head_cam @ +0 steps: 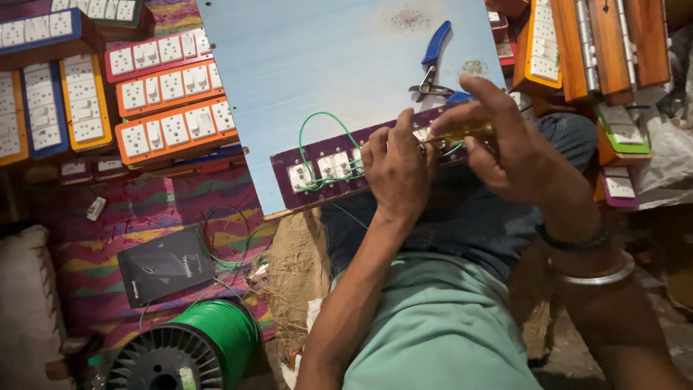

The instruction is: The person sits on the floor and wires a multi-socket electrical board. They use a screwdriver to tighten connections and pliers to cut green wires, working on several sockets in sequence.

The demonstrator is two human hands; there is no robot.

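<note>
A purple switchboard panel point(307, 155) lies back side up on the near edge of a pale blue board point(317, 65), with white switch backs point(299, 175) and thin green wire point(321, 119) looped over it. My left hand point(395, 167) presses down on the panel's middle, fingers curled over the wiring. My right hand point(509, 148) grips a screwdriver with a yellow translucent handle point(468, 131), its tip pointing left at the panel next to my left fingers.
Blue-handled pliers point(432, 61) rest on the board behind the panel. Stacks of orange, blue and red switchboards point(170, 101) lie at left, wooden ones point(610, 43) at right. A green wire spool point(195, 345) and a black box point(164, 265) sit on the patterned mat.
</note>
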